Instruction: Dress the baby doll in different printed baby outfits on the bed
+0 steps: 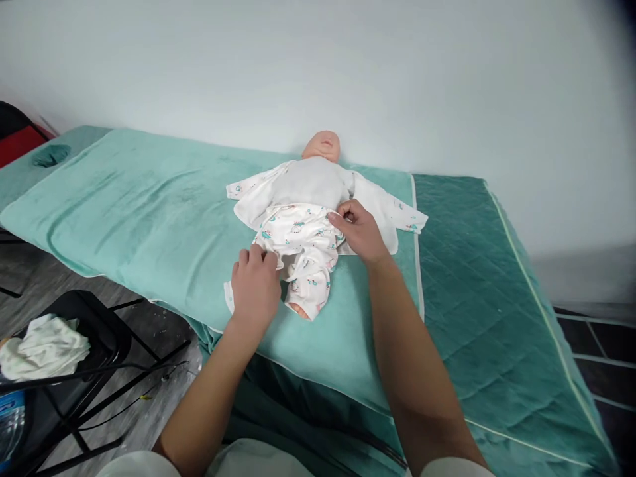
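Note:
A baby doll lies on its back on a teal towel, head toward the wall. It wears a white top, open and spread out, and white printed trousers. My left hand is closed on the trousers at the doll's left-side leg. My right hand pinches the waistband of the trousers at the doll's hip, fingers curled.
The towel covers a padded table with a darker quilted teal cover to the right. A white wall stands behind. At lower left a black folding chair holds a crumpled white cloth; a plastic bottle is beside it.

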A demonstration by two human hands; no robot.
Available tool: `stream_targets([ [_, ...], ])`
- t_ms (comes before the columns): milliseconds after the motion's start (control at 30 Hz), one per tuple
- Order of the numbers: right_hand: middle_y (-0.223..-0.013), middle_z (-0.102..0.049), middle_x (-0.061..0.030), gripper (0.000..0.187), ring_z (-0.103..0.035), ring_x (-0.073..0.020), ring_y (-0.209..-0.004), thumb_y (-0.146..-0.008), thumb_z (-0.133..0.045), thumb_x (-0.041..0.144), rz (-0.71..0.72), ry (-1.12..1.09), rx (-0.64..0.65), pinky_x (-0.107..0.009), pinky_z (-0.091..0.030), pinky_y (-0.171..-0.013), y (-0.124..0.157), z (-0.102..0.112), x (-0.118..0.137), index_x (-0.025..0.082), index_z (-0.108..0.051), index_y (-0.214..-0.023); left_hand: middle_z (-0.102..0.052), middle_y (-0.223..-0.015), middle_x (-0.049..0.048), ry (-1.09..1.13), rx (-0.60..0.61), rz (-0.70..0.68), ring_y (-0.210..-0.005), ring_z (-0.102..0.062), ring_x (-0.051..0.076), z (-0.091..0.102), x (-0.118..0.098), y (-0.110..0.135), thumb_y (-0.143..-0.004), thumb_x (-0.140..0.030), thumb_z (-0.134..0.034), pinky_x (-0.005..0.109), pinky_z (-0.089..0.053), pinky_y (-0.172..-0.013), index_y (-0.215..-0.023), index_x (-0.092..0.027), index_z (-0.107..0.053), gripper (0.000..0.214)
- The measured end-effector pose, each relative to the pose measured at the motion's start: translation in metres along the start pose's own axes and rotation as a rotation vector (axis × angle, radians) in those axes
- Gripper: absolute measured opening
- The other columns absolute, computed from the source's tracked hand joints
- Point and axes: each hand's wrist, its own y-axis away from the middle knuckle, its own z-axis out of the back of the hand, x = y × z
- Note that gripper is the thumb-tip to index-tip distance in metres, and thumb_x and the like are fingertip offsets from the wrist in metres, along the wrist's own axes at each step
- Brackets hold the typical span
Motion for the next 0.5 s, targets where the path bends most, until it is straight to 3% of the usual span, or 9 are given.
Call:
stream_targets([
  [133, -0.074, -0.045, 0.0034, 0.05, -0.04, -0.0148, -0.07, -0.077, -0.08, 0.066, -0.012, -0.015, 0.001, -0.032, -0.037, -0.07, 0.001, -0.001, -0.001, 0.024, -0.052, -0.072, -0.067, -0.094, 0.0104, 0.064, 0.094, -0.06, -0.093, -0.059, 0.032, 0.01, 0.0, -0.026, -0.09, -0.019, -0.067, 0.041, -0.041, -0.07, -0.087, -0.025, -0.065, 0.007],
  [267, -0.074, -0.045, 0.0034, 0.05, -0.04, -0.0147, -0.07, -0.078, -0.08, 0.065, -0.002, -0.018, 0.006, -0.032, -0.038, -0.071, 0.001, 0.0, -0.002, 0.024, -0.052, -0.072, -0.067, -0.095, 0.0085, 0.077, 0.043, -0.056, -0.09, -0.059, 0.029, 0.01, 0.001, -0.042, -0.094, -0.023, -0.065, 0.038, -0.039, -0.069, -0.088, -0.025, -0.063, 0.007],
  [367, -0.075, -0.046, 0.0031, 0.051, -0.041, -0.015, -0.072, -0.079, -0.079, 0.067, 0.002, -0.003, 0.011, -0.032, -0.039, -0.072, 0.001, 0.0, -0.002, 0.024, -0.052, -0.072, -0.068, -0.1, 0.0086, 0.11, 0.072, -0.056, -0.094, -0.059, 0.029, 0.006, 0.002, -0.036, -0.095, -0.024, -0.063, 0.037, -0.041, -0.07, -0.09, -0.024, -0.062, 0.006],
  [500, -0.076, -0.046, 0.0031, 0.05, -0.041, -0.0147, -0.071, -0.08, -0.079, 0.066, -0.012, -0.009, 0.018, -0.032, -0.038, -0.072, 0.001, 0.0, 0.0, 0.024, -0.053, -0.073, -0.067, -0.101, 0.0061, 0.271, 0.063, 0.022, -0.098, -0.061, 0.026, 0.012, 0.012, -0.01, -0.09, -0.034, -0.072, 0.034, -0.045, -0.073, -0.094, -0.025, -0.059, 0.016],
])
